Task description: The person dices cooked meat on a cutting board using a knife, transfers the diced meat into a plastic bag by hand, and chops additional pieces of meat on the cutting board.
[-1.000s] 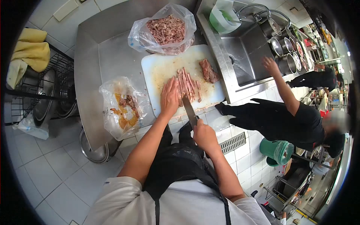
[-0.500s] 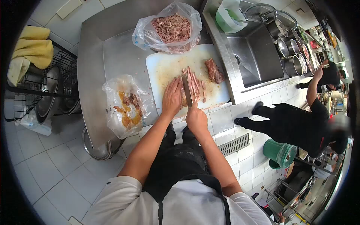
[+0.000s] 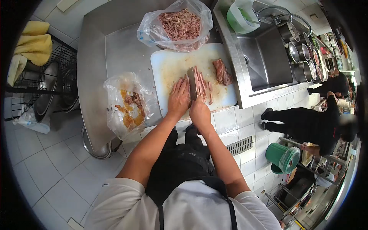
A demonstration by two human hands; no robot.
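Observation:
My right hand (image 3: 200,111) is wrapped round the handle of a cleaver (image 3: 192,85), its blade pointing away from me on the white cutting board (image 3: 163,63). Left of the blade lies my left hand (image 3: 179,100), fingers stretched out flat and close together beside the steel; whatever is under the palm is hidden. Cut strips of meat (image 3: 201,83) lie against the blade's right side, a few of them loose. Farther right on the board rests a dark red piece of meat (image 3: 222,72), apart from both hands.
Behind the board stands a clear bag of diced meat (image 3: 182,25). Another plastic bag (image 3: 128,103) with yellowish and brown scraps lies left. To the right are a sink (image 3: 264,61), metal pots (image 3: 303,71) and a green bin (image 3: 281,157). A co-worker (image 3: 306,124) in black stands beyond.
The cleaver has gone from slanted to more upright in view and sits closer to my left fingers. The co-worker has lowered a raised arm. The view has shifted slightly.

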